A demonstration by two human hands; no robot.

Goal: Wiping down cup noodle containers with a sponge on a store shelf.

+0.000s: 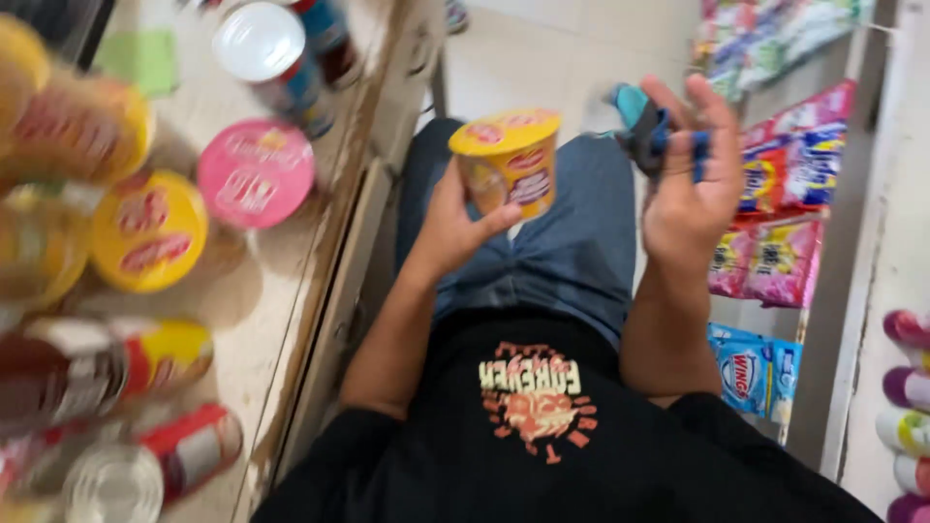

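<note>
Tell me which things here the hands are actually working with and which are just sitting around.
In hand:
- left hand holds a yellow noodle cup
- right hand holds a dark blue cloth

Lying about:
- pink-lidded cup and yellow-lidded cup on the counter
- cans
- detergent sachets hanging on the right

We have open floor (542, 58) ahead between the crowded counter (291, 281) on the left and sachet racks (785, 223) on the right.
</note>
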